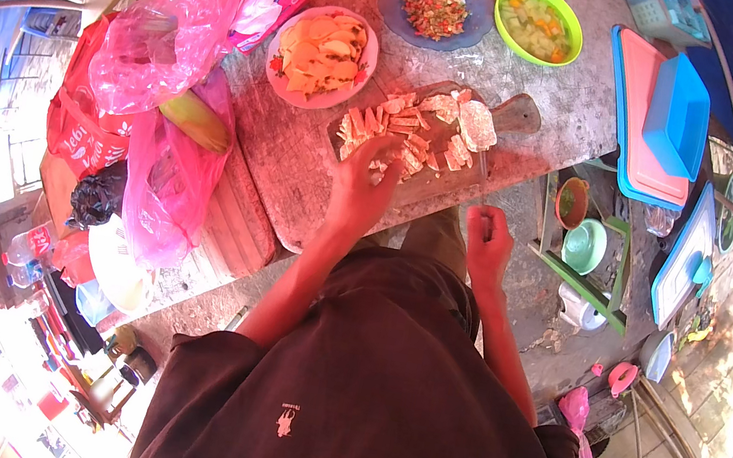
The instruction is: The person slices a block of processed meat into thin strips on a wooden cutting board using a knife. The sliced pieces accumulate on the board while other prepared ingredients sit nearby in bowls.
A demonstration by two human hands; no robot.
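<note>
A wooden cutting board with a handle (518,113) lies near the table's front edge. On it are a larger pale block, likely tempeh (477,126), and many cut strips and pieces (403,114). My left hand (369,175) is over the board's lower left, fingers curved down at the pieces; whether it grips one cannot be told. My right hand (488,234) is curled just off the table's front edge, right of the board; what it holds, if anything, is hidden. Behind the board stand a plate of orange slices (323,53), a blue plate of chopped red and green food (435,6) and a green bowl of soup (538,24).
At left, pink plastic bags (163,38) and a red bag (91,128) crowd the table beside a green-yellow vegetable or fruit (196,121). A tissue pack (268,8) lies by the orange slices. Blue and pink lids (649,123) with a blue container (678,114) are at right.
</note>
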